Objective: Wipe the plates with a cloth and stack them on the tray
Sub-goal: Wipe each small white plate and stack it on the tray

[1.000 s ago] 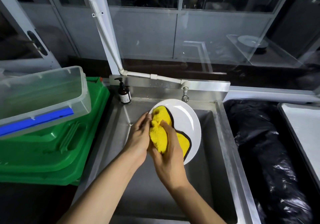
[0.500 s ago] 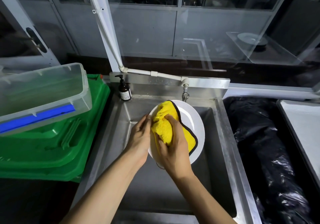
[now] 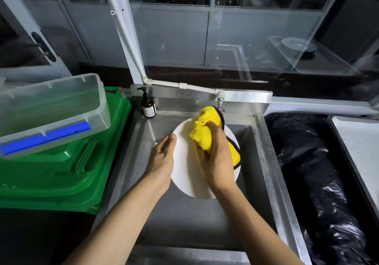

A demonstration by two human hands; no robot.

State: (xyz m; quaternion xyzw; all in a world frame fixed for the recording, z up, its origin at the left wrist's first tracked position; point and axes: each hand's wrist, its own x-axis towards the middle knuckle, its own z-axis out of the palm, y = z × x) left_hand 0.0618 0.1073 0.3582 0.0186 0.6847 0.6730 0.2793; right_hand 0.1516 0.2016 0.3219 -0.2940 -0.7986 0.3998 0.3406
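Note:
A white round plate [image 3: 185,162] is held tilted over the steel sink [image 3: 184,219]. My left hand [image 3: 162,158] holds its left rim, thumb on the near face and fingers behind. My right hand [image 3: 217,158] grips a bunched yellow cloth with a black edge [image 3: 207,129] and presses it against the plate's upper right part. The cloth reaches past the plate's top rim. A grey tray [image 3: 359,151] lies at the far right edge.
A brown soap pump bottle [image 3: 148,105] stands at the sink's back left corner, the tap [image 3: 220,104] at the back middle. A clear plastic box [image 3: 51,110] rests on a green bin [image 3: 67,172] to the left. A black plastic bag [image 3: 315,182] fills the space to the right.
My right hand has slid the cloth up and to the right across the plate. More of the plate's bare face shows on the left.

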